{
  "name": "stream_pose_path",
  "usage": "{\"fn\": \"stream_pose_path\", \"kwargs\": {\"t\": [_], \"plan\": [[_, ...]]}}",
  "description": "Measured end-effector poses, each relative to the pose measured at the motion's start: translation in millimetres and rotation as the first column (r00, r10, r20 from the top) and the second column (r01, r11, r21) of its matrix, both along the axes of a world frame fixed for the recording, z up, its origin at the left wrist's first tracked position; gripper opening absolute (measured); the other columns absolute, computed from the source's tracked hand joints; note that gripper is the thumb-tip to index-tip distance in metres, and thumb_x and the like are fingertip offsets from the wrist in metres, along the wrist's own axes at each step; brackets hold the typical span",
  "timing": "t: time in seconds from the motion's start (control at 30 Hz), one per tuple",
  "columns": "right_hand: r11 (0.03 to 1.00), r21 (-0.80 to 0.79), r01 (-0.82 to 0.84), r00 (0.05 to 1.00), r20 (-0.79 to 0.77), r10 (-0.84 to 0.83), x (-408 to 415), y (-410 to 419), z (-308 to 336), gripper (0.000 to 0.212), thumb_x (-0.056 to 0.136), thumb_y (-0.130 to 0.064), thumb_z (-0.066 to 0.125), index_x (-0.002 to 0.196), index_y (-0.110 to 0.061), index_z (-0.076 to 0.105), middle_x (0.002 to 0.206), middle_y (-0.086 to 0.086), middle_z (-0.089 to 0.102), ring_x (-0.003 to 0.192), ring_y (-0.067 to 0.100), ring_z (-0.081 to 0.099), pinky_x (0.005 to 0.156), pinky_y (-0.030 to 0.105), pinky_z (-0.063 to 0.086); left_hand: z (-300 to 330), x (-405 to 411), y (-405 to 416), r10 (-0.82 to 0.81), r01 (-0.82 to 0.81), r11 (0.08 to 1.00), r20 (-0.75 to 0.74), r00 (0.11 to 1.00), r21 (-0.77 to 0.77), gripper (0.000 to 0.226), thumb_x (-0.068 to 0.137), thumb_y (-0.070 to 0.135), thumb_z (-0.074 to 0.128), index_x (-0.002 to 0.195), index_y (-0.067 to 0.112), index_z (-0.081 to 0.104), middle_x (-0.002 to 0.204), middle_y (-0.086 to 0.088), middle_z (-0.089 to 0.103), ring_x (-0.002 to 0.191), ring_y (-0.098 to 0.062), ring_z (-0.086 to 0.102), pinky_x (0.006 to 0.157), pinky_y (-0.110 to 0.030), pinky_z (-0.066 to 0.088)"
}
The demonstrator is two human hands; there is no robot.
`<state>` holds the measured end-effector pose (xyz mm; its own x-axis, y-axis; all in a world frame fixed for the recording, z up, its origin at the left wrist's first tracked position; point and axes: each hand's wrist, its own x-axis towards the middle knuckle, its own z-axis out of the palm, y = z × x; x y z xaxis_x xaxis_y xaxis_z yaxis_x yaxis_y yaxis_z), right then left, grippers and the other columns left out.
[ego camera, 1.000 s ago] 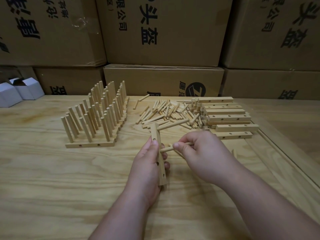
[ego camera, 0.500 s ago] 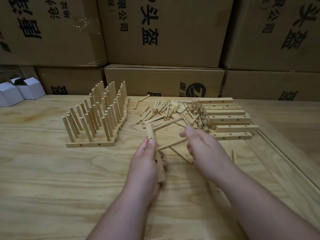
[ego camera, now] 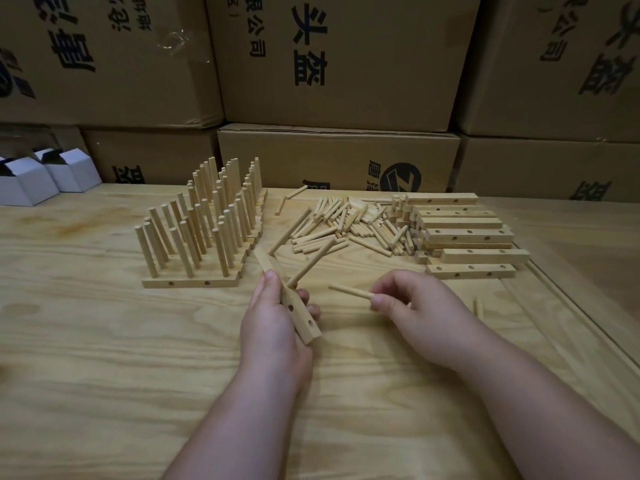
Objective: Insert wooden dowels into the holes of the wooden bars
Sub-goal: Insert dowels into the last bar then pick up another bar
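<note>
Right hand [ego camera: 419, 306] withdrawn pinching dowel [ego camera: 349, 292]

Two bare forearms reach in from the lower edge, converging toward the middle. The left hand [ego camera: 273, 320] is turned thumb-up, its fingers curled round a pale wooden bar with drilled holes [ego camera: 298, 311], thumb laid along the bar's upper edge and fingertips showing past its far side. The right hand [ego camera: 415, 306] sits just beside it, palm down, knuckles raised, thumb and forefinger pinching one end of a thin round wooden dowel [ego camera: 349, 292] that points left toward the other hand's grip.
</note>
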<state>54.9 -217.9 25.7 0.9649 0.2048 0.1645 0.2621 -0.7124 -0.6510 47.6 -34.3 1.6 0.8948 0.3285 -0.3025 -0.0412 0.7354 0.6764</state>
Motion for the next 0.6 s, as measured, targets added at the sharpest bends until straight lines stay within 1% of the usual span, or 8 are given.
{"fn": "stream_pose_path", "kwargs": {"t": [0.07, 0.17, 0.23, 0.33, 0.43, 0.5, 0.6], "plan": [[0.989, 0.056, -0.135, 0.990, -0.037, 0.137, -6.1, -0.2, 10.2, 0.008, 0.093, -0.032, 0.067, 0.088, -0.038, 0.069, 0.081, -0.024, 0.069, 0.076, -0.008, 0.060, 0.061, 0.007, 0.041, 0.6, -0.1, 0.6, 0.017, -0.017, 1.000, -0.002, 1.000, 0.000, 0.056, 0.103, 0.042, 0.051, 0.149, 0.011, 0.046, 0.070, -0.006, 0.052, 0.048, -0.016, 0.046, 0.047, -0.025, 0.041], [0.974, 0.073, -0.214, 0.976, -0.034, 0.217, -10.9, 2.8, 16.9, 0.009, 0.089, -0.036, 0.072, 0.088, -0.044, 0.071, 0.078, -0.019, 0.067, 0.068, -0.005, 0.057, 0.061, 0.008, 0.043, 0.8, 0.3, 0.0, 0.050, -0.049, 0.998, 0.020, 0.999, -0.035, 0.051, 0.104, 0.037, 0.053, 0.147, 0.010, 0.048, 0.059, -0.002, 0.057, 0.045, -0.013, 0.050, 0.045, -0.023, 0.042], [0.972, 0.055, -0.228, 0.973, -0.024, 0.229, -12.2, 3.8, 18.9, 0.009, 0.088, -0.038, 0.072, 0.090, -0.047, 0.071, 0.077, -0.019, 0.066, 0.066, -0.004, 0.056, 0.059, 0.010, 0.044, 1.2, 0.2, -0.2, 0.062, -0.061, 0.997, 0.027, 0.998, -0.045, 0.049, 0.104, 0.034, 0.053, 0.147, 0.010, 0.048, 0.053, 0.001, 0.057, 0.041, -0.011, 0.051, 0.042, -0.022, 0.043], [0.972, 0.031, -0.233, 0.973, 0.002, 0.233, -13.9, 4.8, 23.0, 0.008, 0.088, -0.038, 0.072, 0.091, -0.045, 0.071, 0.077, -0.023, 0.064, 0.067, -0.002, 0.054, 0.059, 0.013, 0.044, 0.7, -0.8, -0.4, 0.063, -0.063, 0.998, 0.020, 0.998, -0.022, 0.048, 0.104, 0.034, 0.054, 0.146, 0.012, 0.049, 0.051, 0.002, 0.059, 0.040, -0.011, 0.052, 0.041, -0.022, 0.043], [0.976, -0.004, -0.219, 0.974, 0.052, 0.219, -15.3, 7.6, 26.2, 0.003, 0.088, -0.036, 0.073, 0.089, -0.038, 0.072, 0.084, -0.030, 0.061, 0.074, -0.004, 0.054, 0.064, 0.009, 0.041, 0.0, -0.6, -1.2, 0.058, -0.058, 0.998, 0.017, 0.998, 0.011, 0.047, 0.104, 0.034, 0.053, 0.146, 0.014, 0.049, 0.051, 0.004, 0.060, 0.041, -0.010, 0.053, 0.041, -0.022, 0.044], [0.977, -0.017, -0.214, 0.974, 0.069, 0.214, -15.7, 9.3, 27.4, 0.004, 0.088, -0.035, 0.074, 0.091, -0.037, 0.072, 0.090, -0.030, 0.059, 0.079, -0.004, 0.054, 0.068, 0.010, 0.041, -0.3, -0.3, -0.9, 0.056, -0.057, 0.998, 0.016, 0.998, 0.034, 0.046, 0.104, 0.035, 0.053, 0.145, 0.016, 0.050, 0.051, 0.004, 0.061, 0.042, -0.009, 0.054, 0.042, -0.022, 0.045], [0.974, -0.027, -0.224, 0.971, 0.075, 0.225, -17.3, 11.5, 29.2, 0.008, 0.087, -0.031, 0.075, 0.093, -0.035, 0.073, 0.092, -0.028, 0.057, 0.081, -0.004, 0.053, 0.070, 0.008, 0.040, -1.1, -0.4, -0.3, 0.058, -0.059, 0.997, 0.023, 0.998, 0.045, 0.046, 0.104, 0.035, 0.054, 0.145, 0.015, 0.051, 0.052, 0.004, 0.061, 0.044, -0.009, 0.054, 0.042, -0.023, 0.045]]}}
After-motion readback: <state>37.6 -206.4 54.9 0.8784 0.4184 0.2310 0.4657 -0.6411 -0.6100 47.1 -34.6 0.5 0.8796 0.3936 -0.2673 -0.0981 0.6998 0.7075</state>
